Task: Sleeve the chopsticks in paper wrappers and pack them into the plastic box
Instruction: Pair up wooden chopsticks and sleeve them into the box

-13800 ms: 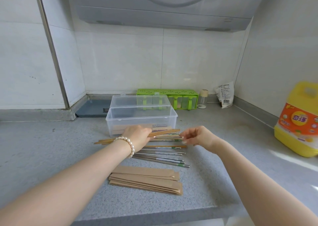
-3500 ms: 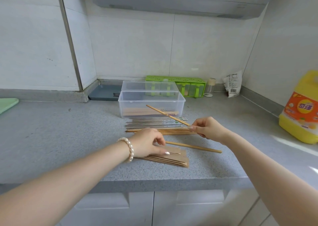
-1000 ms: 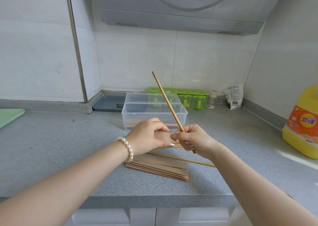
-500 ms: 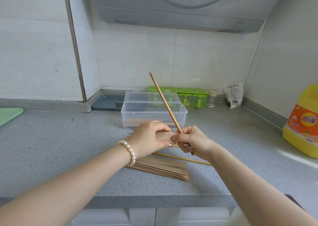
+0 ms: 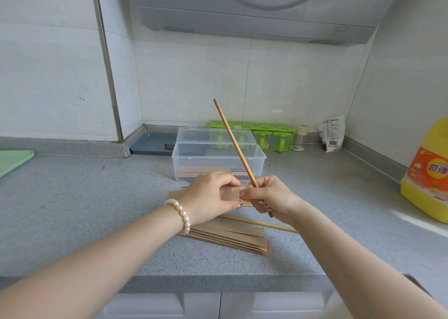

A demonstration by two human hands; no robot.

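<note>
Cabinet fronts [image 5: 201,305] in pale grey show below the near edge of a speckled grey counter [image 5: 72,212], which runs back to white tiled walls [image 5: 194,83]. Just beyond that edge lies a stack of brown paper wrappers [image 5: 232,237], fanned slightly, and one wooden chopstick [image 5: 264,223] rests on the counter touching the stack's far side. Above the stack the two hands meet. The left hand [image 5: 208,197], with a pearl bracelet [image 5: 180,215] at the wrist, is closed around a single paper wrapper [image 5: 229,195] held level over the counter. The right hand [image 5: 271,197] pinches the open end of that wrapper and also grips a second wooden chopstick [image 5: 234,144], which tilts up and to the left, its lower tip poking out under the palm. Behind the hands stands the clear plastic box [image 5: 218,162] with its lid hinged back; a few sleeved chopsticks lie in its bottom. Farther back sit a grey-blue tray [image 5: 151,144] in the corner, a green spice rack [image 5: 261,134], a small jar [image 5: 299,138] and a white packet [image 5: 333,133] against the wall. A yellow oil jug [image 5: 429,173] stands at the right, a green board [image 5: 13,161] at the far left, and a grey range hood [image 5: 254,10] hangs overhead.
</note>
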